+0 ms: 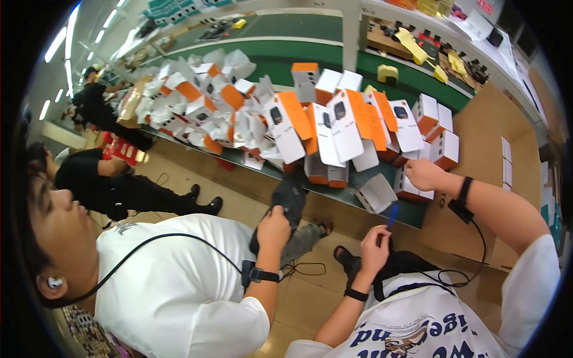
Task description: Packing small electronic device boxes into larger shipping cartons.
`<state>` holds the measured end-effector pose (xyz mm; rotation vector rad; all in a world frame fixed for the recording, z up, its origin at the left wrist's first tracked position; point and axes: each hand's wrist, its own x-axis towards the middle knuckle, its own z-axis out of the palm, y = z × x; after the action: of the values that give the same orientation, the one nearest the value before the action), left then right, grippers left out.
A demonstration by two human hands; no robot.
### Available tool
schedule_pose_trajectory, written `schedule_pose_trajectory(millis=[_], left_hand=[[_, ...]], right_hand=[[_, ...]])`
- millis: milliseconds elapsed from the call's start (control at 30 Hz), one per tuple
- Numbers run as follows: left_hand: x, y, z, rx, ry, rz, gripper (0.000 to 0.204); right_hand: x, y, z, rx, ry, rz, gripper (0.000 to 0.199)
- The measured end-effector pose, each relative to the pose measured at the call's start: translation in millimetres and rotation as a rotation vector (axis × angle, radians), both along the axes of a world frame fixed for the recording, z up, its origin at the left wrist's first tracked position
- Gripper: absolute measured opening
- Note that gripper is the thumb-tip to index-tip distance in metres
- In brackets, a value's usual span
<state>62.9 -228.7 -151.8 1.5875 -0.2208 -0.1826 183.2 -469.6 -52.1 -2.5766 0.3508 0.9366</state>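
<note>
My left hand (375, 252) is closed round a slim blue pen-like stick (392, 216), its tip pointing up toward the table edge. My right hand (425, 175), fingers curled, grips the top of a small white box (412, 190) at the table's near right edge. Between the two hands, an open white carton (377, 194) tilts at the edge with its flaps spread. Beyond them stand several white-and-orange boxes (346, 125) with lids up, a device printed on the front. Closed boxes (444, 149) are stacked at the right.
A green table (358, 178) carries a long heap of boxes and white wrapping (197, 101) leftward. A large brown carton (483, 137) stands right. A co-worker in a white shirt (179, 280) is close on my left, holding something dark (289, 203). A cable (477, 268) hangs from my right wrist.
</note>
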Motion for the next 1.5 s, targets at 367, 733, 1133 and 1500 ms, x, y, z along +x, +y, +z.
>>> schedule_pose_trajectory(millis=[367,733,1133,1500], left_hand=[[67.0,-27.8,35.8,0.259,-0.43,-0.227,0.059],[121.8,-55.0,-65.3,0.829,-0.676,-0.304,0.033],[92.0,-59.4,79.7,-0.1,-0.015,-0.11,0.032],[23.5,-60.8,162.5,-0.075,0.081,-0.695,0.022]], right_hand=[[-28.3,0.5,138.6,0.108,-0.494,0.276,0.013],[-111.6,28.5,258.9,0.011,-0.795,-0.139,0.017],[-177.6,38.3,328.2,0.207,-0.925,-0.45,0.013],[-210.5,-48.1,232.6,0.25,-0.716,-0.477,0.048]])
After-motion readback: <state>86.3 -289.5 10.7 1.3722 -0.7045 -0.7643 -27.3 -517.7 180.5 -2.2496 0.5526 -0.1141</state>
